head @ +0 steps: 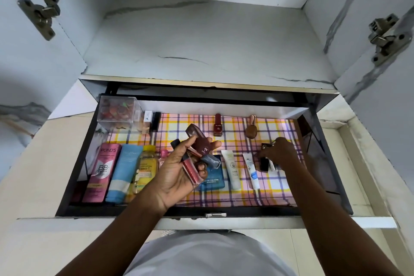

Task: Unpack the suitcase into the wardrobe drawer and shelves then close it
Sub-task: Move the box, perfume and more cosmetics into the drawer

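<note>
Across the middle of the frame the wardrobe drawer (pixel 67 186) stands pulled out, its black rim showing on the left, right and near sides and a checked liner (pixel 277 184) covering its floor. Above it the shelf (pixel 201 36) lies bare and grey between two open doors, a hinge (pixel 39 8) at the upper left of the frame and another at the upper right.

At centre, the left hand (pixel 179 177) hovers palm-up over the drawer, fingers curled round a small clutch of cosmetics: a dark red nail polish bottle (pixel 200 143), a red lip gloss tube (pixel 190 170) and a grey bottle (pixel 210 161). To the right of centre, the right hand (pixel 277 152) reaches down to the liner, its fingers closed on small black and silver items (pixel 267 163); what exactly they are cannot be told.

Along the near left of the drawer lie a pink Pond's tube (pixel 99 172), a blue tube (pixel 123 172) and a yellow bottle (pixel 143 168), side by side and touching. A blue cologne box (pixel 212 182) sits under the left hand, with two white tubes (pixel 231 169) just right of it. At the far left corner stands a clear box (pixel 117 111). Another nail polish (pixel 217 125) and a bronze bottle (pixel 251 129) lie near the far wall, well apart, with open liner between them and along the near right edge.
</note>
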